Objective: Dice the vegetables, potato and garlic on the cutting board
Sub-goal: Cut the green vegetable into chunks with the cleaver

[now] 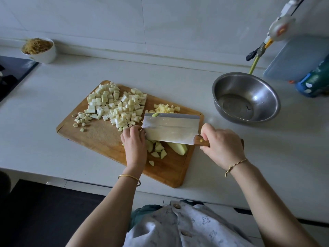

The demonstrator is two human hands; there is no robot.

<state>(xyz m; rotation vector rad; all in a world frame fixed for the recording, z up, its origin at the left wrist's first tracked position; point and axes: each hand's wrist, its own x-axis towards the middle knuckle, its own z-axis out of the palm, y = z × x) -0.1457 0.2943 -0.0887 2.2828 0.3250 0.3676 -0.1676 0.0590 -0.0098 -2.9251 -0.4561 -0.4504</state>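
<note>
Two grips over cutting board [99, 139], right grip [222, 145] grasping cleaver [170, 127], left grip [134, 145] curled against it, hold unclear

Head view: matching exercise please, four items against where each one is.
Items:
1 cleaver
2 steel bowl
3 white bowl
4 garlic pieces

Places:
A far-left back of the counter
B gripped by the right hand
C left end of the cutting board
D on the counter, right of the board

Pairs: 1-B; 2-D; 3-A; 4-C
</note>
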